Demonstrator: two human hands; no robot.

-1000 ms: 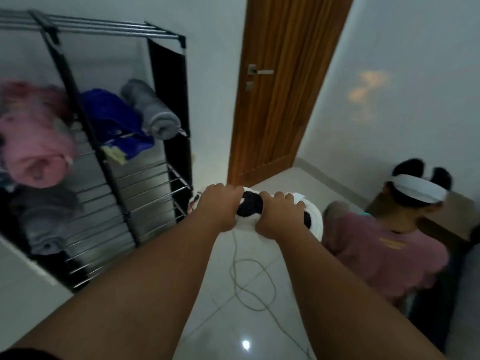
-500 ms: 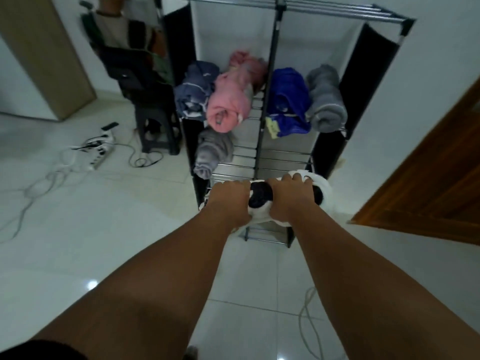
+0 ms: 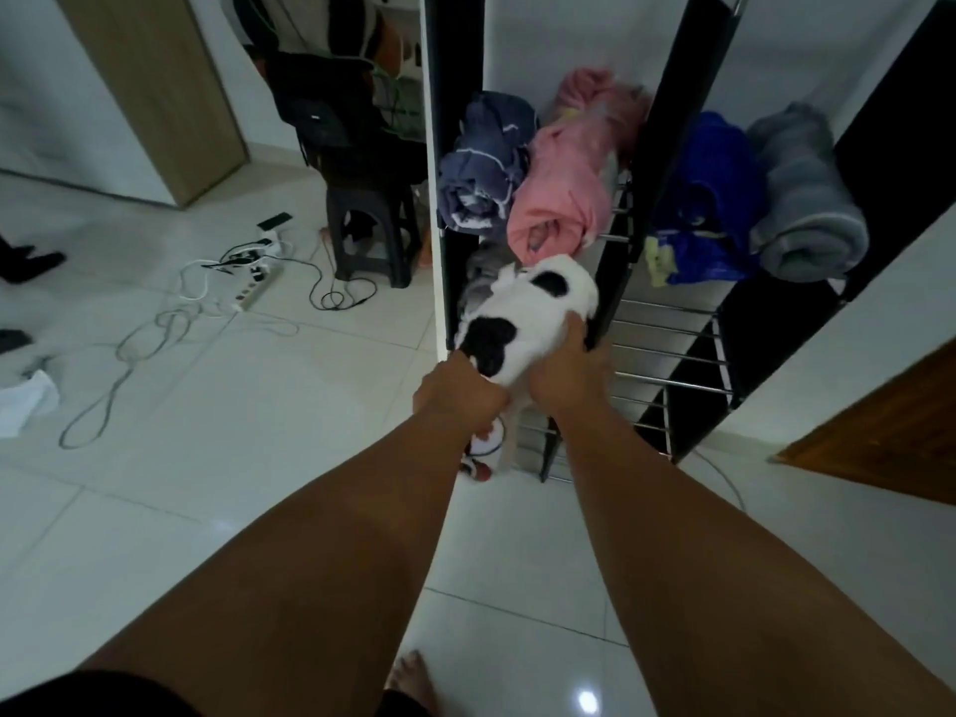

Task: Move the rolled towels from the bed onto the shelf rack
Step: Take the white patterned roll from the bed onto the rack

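A white rolled towel with black patches (image 3: pixel 533 313) is held at its near end by my left hand (image 3: pixel 458 395) and my right hand (image 3: pixel 566 377). Its far end pokes into the left bay of the black shelf rack (image 3: pixel 672 333), just under the upper shelf. That upper shelf carries a navy striped roll (image 3: pixel 483 168), a pink roll (image 3: pixel 566 194), a blue roll (image 3: pixel 703 199) and a grey roll (image 3: pixel 804 199). Part of another grey towel (image 3: pixel 478 282) shows on the lower left shelf, behind the white one.
A black stool (image 3: pixel 372 235) with dark clothes stands left of the rack. A power strip (image 3: pixel 253 289) and loose cables (image 3: pixel 129 354) lie on the white tiled floor. A wooden door (image 3: pixel 890 437) is at the right. Something small, red and white (image 3: pixel 481 452), lies at the rack's foot.
My view swung from the door to the rack, and I came closer. Both hands carried the white towel forward and turned it end-on into the left bay.
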